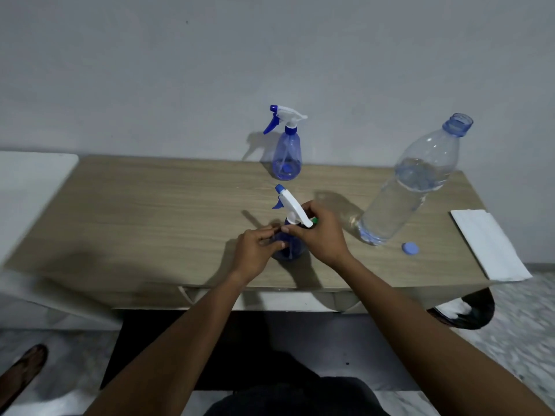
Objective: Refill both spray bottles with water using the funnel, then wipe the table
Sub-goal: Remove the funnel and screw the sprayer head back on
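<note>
A blue spray bottle (289,250) stands near the front of the wooden table (150,211). My left hand (255,250) grips its body. My right hand (321,235) is curled round its neck, just under the white trigger head (292,207). A small green piece (314,220) shows by my right fingers; I cannot tell what it is. A second blue spray bottle (286,157) stands upright at the back by the wall. A large clear water bottle (411,187), uncapped and partly full, stands at the right. Its blue cap (410,248) lies on the table beside it.
A folded white cloth (486,244) lies at the table's right end and overhangs the front edge. A white surface (27,187) adjoins the table on the left. A dark round object (471,313) sits on the floor below the right corner.
</note>
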Demonstrator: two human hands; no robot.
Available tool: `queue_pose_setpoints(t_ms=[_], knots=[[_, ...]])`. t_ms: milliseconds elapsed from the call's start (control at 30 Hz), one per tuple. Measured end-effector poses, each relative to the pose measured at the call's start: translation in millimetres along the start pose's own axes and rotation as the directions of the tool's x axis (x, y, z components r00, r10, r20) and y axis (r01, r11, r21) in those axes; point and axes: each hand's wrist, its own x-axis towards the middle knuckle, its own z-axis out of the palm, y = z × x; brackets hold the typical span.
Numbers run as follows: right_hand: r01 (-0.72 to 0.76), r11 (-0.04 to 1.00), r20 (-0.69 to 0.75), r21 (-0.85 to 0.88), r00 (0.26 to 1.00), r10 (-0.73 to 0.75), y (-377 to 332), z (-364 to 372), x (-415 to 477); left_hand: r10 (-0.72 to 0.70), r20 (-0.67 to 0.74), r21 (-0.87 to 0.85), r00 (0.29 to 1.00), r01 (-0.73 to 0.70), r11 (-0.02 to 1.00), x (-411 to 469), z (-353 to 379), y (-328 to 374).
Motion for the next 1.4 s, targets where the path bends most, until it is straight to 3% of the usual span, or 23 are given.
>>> queue_pose_setpoints(t_ms=[267,400,600,733,1000,1133,1267,1400], knots=[[0.018,0.999,0.048,-0.037,0.999,-0.016,5,-1,3,-0.026,0.019,0.057,0.999,0.025,0.998,5,0,-4],[0.120,0.982,0.162,-0.146,0.982,-0.096,7,-11,9,-0.011,0.070,0.086,0.997,0.005,0.996,7,-4,-1],[0.093,0.993,0.296,-0.072,0.953,-0.068,2,-21,14,-0.006,0.081,0.145,0.997,-0.006,0.989,3,-3,1],[0.117,0.984,0.256,-0.137,0.963,-0.079,-5,-20,14,-0.021,0.074,0.249,0.997,0.002,0.968,1,-3,-1],[0.265,0.940,0.321,-0.216,0.928,-0.188,-4,-25,13,-0.001,0.136,0.196,0.991,-0.026,0.980,1,-3,3],[0.195,0.967,0.395,-0.163,0.911,-0.117,-8,-32,16,-0.023,0.160,0.265,0.987,-0.020,0.964,1,-7,5],[0.165,0.959,0.314,-0.231,0.946,-0.087,-15,-27,14,-0.065,0.143,0.355,0.988,0.010,0.935,1,-5,8],[0.193,0.940,0.267,-0.282,0.957,-0.116,-15,-22,14,-0.069,0.159,0.339,0.985,0.011,0.941,0,-5,11]])
